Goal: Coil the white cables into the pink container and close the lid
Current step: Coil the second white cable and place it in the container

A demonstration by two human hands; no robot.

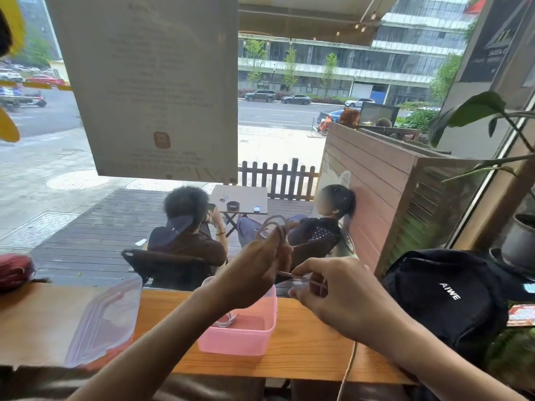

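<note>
My left hand (257, 267) is raised above the pink container (240, 337) and grips a bundle of white cable loops (275, 227) that stick up over its fingers. My right hand (333, 290) pinches a strand of the same cable (301, 277) just to the right. The cable's loose tail (348, 369) hangs down past the table's front edge. The container stands open on the wooden table, and a coiled white cable (227, 319) lies inside it. The clear lid (107, 316) lies on the table to the container's left.
A black backpack (445, 299) stands on the table to the right, with a potted plant (518, 241) behind it. A red object (14, 270) lies at the far left. The wooden table (304, 351) runs along a window; two people sit outside.
</note>
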